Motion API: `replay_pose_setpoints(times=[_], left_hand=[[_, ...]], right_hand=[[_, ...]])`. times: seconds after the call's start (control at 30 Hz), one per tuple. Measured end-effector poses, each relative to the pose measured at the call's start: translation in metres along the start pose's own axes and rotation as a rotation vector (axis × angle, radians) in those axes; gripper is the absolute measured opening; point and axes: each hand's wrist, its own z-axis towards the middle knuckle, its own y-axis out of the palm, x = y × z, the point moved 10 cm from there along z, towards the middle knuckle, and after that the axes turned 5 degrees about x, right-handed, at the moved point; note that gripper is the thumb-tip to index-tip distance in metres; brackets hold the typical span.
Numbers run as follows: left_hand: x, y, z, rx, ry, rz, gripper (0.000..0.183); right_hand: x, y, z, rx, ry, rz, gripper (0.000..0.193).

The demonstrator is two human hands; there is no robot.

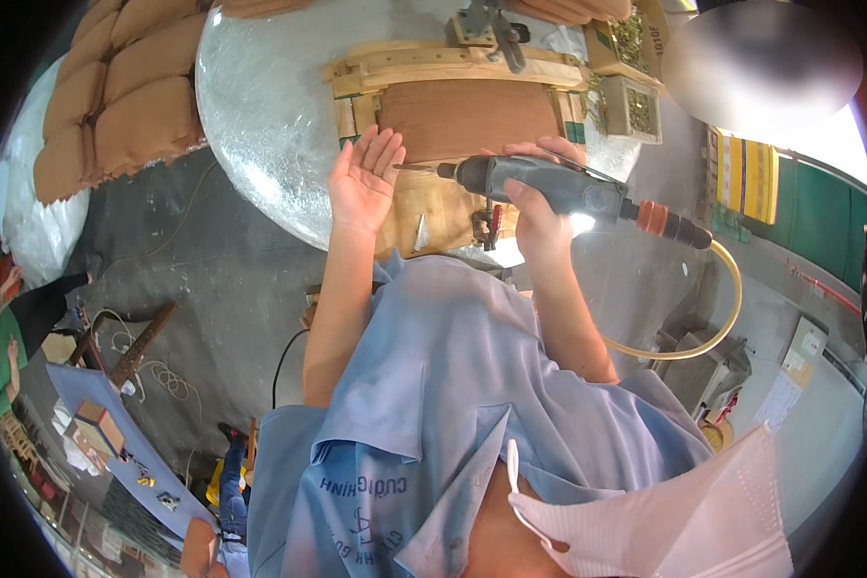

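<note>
Bench: silvery white, glossy. Wooden jig: pale, lying on the bench. Panel: reddish brown, flat, within the jig. Pneumatic drill: dark grey, pale yellow hose behind; held above the panel's near edge, nose leftward. Right hand: fingers closed around the drill body. Left hand: palm up, fingers open and extended. Small open box: beside the jig's right end. Drill bit: slender, tip just beside the left fingers; contact cannot be told.

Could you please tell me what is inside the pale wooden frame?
A flat reddish-brown wooden panel lies there; whatever is underneath it is covered and cannot be seen.
</note>
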Motion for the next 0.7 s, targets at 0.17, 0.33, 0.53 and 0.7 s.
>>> replay_pose_setpoints(times=[0.17, 0.33, 0.53, 0.7], left_hand=[[-0.021, 0.027, -0.022, -0.115, -0.042, 0.138, 0.054], [-0.026, 0.028, -0.036, -0.156, -0.034, 0.113, 0.056], [-0.032, 0.013, -0.047, -0.107, -0.016, 0.146, 0.049], [-0.04, -0.021, -0.042, -0.054, -0.138, 0.346, 0.038]], right_hand=[[-0.009, -0.012, -0.023, 0.021, -0.057, -0.047, 0.063], [-0.016, -0.015, -0.04, 0.013, -0.071, -0.08, 0.064], [-0.019, -0.02, -0.051, 0.024, -0.066, -0.096, 0.063], [-0.026, -0.03, -0.052, 0.071, -0.121, -0.13, 0.063]])
